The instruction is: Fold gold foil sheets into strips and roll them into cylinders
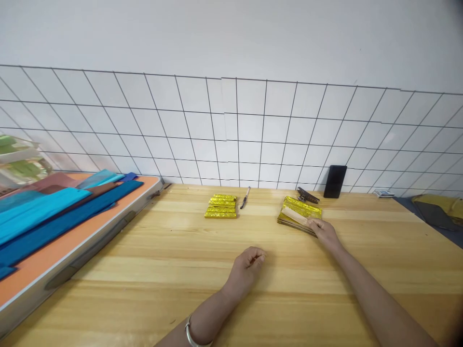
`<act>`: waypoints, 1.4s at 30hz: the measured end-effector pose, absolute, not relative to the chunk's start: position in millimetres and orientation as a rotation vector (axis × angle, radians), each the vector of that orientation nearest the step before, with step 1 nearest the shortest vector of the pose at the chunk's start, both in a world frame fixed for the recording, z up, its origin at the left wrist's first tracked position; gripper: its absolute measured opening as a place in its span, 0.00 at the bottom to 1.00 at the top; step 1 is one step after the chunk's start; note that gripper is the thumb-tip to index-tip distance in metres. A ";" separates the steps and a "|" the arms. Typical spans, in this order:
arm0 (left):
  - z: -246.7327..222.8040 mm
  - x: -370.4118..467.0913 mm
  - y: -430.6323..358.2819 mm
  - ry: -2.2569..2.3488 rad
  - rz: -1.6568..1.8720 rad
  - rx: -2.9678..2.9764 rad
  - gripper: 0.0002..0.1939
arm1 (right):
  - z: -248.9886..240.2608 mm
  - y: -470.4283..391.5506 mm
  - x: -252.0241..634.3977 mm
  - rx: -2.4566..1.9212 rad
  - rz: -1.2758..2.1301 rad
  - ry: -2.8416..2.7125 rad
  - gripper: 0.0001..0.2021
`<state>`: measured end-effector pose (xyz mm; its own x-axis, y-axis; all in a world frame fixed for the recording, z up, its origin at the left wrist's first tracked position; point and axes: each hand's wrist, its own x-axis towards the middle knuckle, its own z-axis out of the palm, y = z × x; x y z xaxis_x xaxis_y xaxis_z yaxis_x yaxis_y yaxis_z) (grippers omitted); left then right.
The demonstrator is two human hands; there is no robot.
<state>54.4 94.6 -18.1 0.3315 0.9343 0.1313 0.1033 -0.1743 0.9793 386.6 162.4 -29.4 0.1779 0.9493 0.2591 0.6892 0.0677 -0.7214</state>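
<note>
My right hand (324, 232) is closed on the near end of a pale, flat strip (294, 215). The strip lies over a stack of shiny gold sheets (304, 206) with brown edges at the right of the wooden table. My left hand (247, 270) rests over the middle of the table, its fingers curled and closed; nothing shows in them. Beyond it, several folded gold strips (221, 210) lie side by side in a small pile. A pen (245, 198) is just right of that pile. Behind the gold stack sits a black stapler (307, 195).
A black phone (335, 181) leans upright against the tiled wall. A small white box (384, 193) is at the back right. On the left, blue and brown cloths (47, 207) cover part of an orange surface (72, 250). The wooden table (162, 270) reaches the wall.
</note>
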 end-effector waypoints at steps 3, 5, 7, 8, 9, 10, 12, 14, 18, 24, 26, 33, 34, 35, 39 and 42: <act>-17.0 54.6 95.1 0.981 1.000 1.551 0.10 | -31.1 163.2 388.5 -1.665 0.448 -1.587 0.15; -15.8 54.6 95.4 0.983 0.999 1.545 0.11 | -32.3 164.2 389.3 -1.662 0.463 -1.587 0.14; -15.1 54.5 95.8 0.977 0.996 1.539 0.11 | -33.5 165.5 389.7 -1.664 0.473 -1.577 0.14; -15.1 54.5 96.0 0.974 0.995 1.535 0.11 | -33.9 166.1 389.8 -1.664 0.477 -1.571 0.14; -15.3 54.6 96.1 0.971 0.995 1.530 0.10 | -34.3 166.5 389.9 -1.665 0.480 -1.565 0.14; -15.7 54.7 96.2 0.968 0.996 1.527 0.10 | -34.5 166.8 390.0 -1.665 0.484 -1.559 0.14; -16.4 55.0 95.9 0.965 1.002 1.520 0.10 | -34.5 166.7 389.8 -1.665 0.491 -1.547 0.15; -16.1 55.2 95.1 0.973 1.004 1.514 0.10 | -33.7 165.7 389.5 -1.666 0.494 -1.534 0.16; -12.6 54.6 93.8 0.998 0.982 1.525 0.11 | -31.5 163.4 388.9 -1.663 0.489 -1.509 0.19; -15.7 53.8 95.7 0.992 0.998 1.520 0.10 | -29.3 162.7 388.0 -1.640 0.513 -1.507 0.19; -17.6 54.0 96.1 0.996 1.004 1.517 0.10 | -28.6 162.8 387.5 -1.628 0.525 -1.509 0.18; -10.7 54.5 93.3 0.997 0.999 1.509 0.11 | -26.3 162.7 385.2 -1.601 0.555 -1.477 0.16; -9.5 54.5 93.0 1.001 0.998 1.505 0.11 | -25.9 162.4 384.5 -1.597 0.559 -1.466 0.15; -8.7 54.5 92.9 1.004 0.995 1.500 0.11 | -25.5 162.0 383.7 -1.593 0.561 -1.454 0.15; -8.8 55.0 93.5 0.997 0.994 1.495 0.11 | -23.5 159.5 381.9 -1.577 0.564 -1.407 0.14; -10.1 55.0 94.0 1.001 0.996 1.501 0.11 | -23.5 159.2 382.8 -1.565 0.572 -1.377 0.14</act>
<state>55.0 94.0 -10.1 0.3092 0.9468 0.0888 0.0940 -0.1233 0.9879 382.8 159.2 -23.5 0.2585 0.9380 0.2308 0.4982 0.0752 -0.8638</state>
